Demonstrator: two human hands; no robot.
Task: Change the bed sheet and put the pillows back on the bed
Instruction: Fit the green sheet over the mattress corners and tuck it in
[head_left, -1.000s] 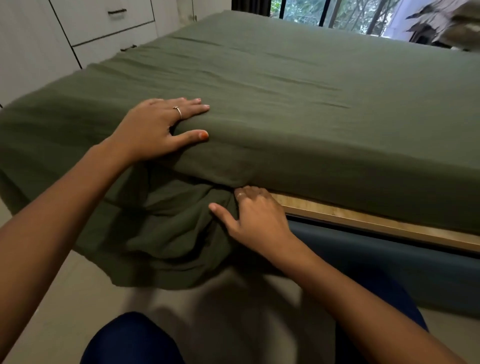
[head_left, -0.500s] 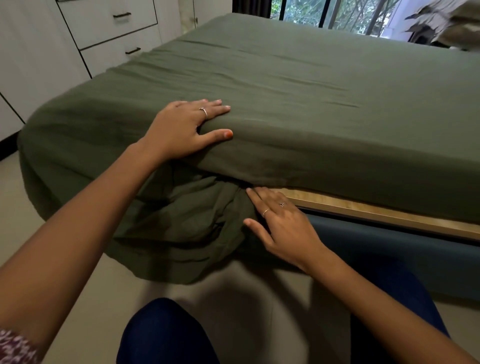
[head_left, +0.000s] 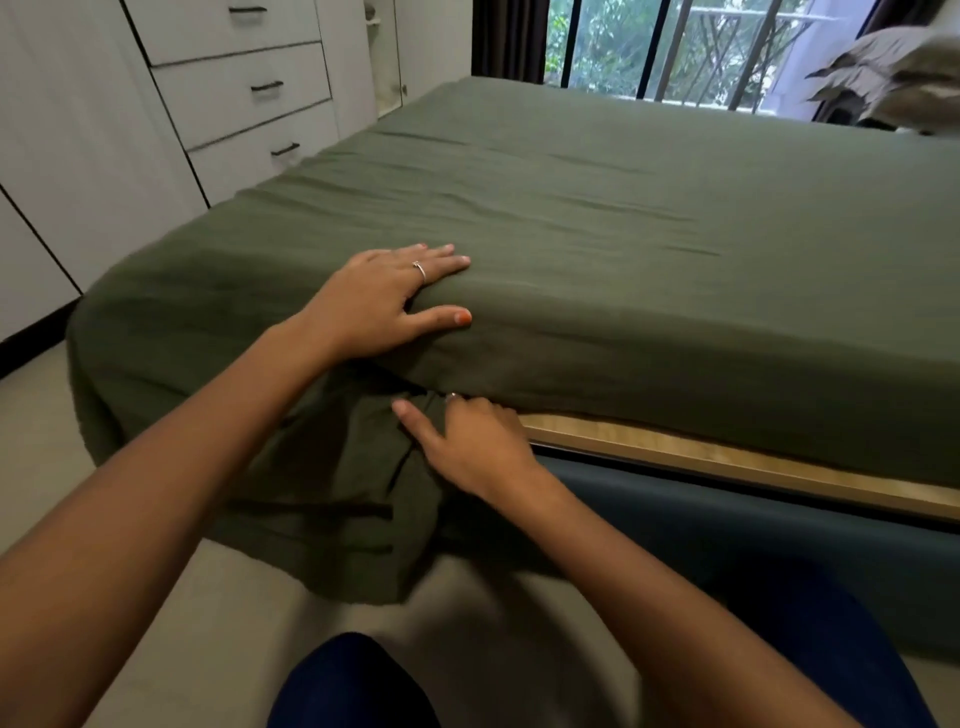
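One olive-green fabric bed sheet (head_left: 623, 234), spread over the mattress, loose corner hanging to the floor at the near left; no label or writing legible anywhere. One left hand (head_left: 384, 301), fingers straight and spread, pressing flat on the sheet at the mattress edge; one ring. One right hand (head_left: 467, 441) at the mattress's lower edge, fingertips hidden in the sheet's folds, thumb extended; grip cannot be told. One light wooden bed frame rail (head_left: 727, 457). Three white drawers (head_left: 244, 98) with dark handles. One crumpled beige pillow (head_left: 893, 73), far right.
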